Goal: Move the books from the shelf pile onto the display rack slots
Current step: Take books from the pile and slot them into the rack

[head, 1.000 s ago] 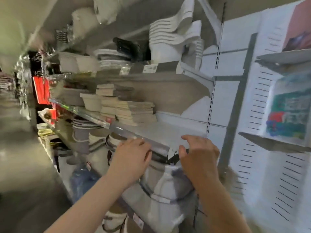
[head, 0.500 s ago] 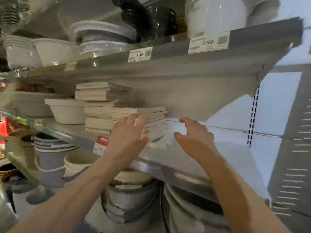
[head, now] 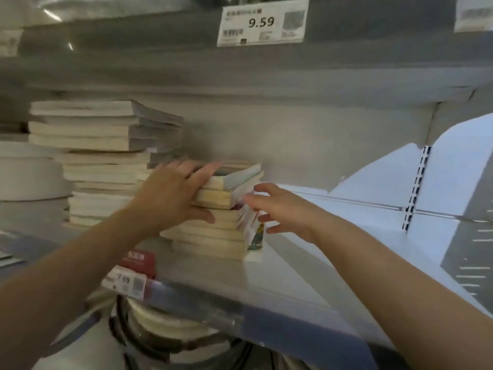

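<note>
Two piles of pale paperback books lie flat on a grey metal shelf (head: 266, 276). The tall pile (head: 101, 161) stands at the back left. A lower pile (head: 218, 236) sits in front of it, near the shelf's middle. My left hand (head: 170, 193) grips the top books of the lower pile, fingers laid across the top cover and thumb tucked under a few books down. My right hand (head: 282, 206) is spread at the pile's right side, fingertips at the spines. No display rack is in view.
White bowls (head: 29, 177) stand on the shelf left of the books. The shelf above carries a 9.59 price tag (head: 262, 22); another tag (head: 125, 281) hangs on this shelf's front edge. Stacked bowls (head: 165, 329) sit below. A slotted upright (head: 416, 188) is at the right.
Both hands rose from the shelf's front edge to the lower book pile. My left hand went from touching its front to gripping its top books; the view has closed in.
</note>
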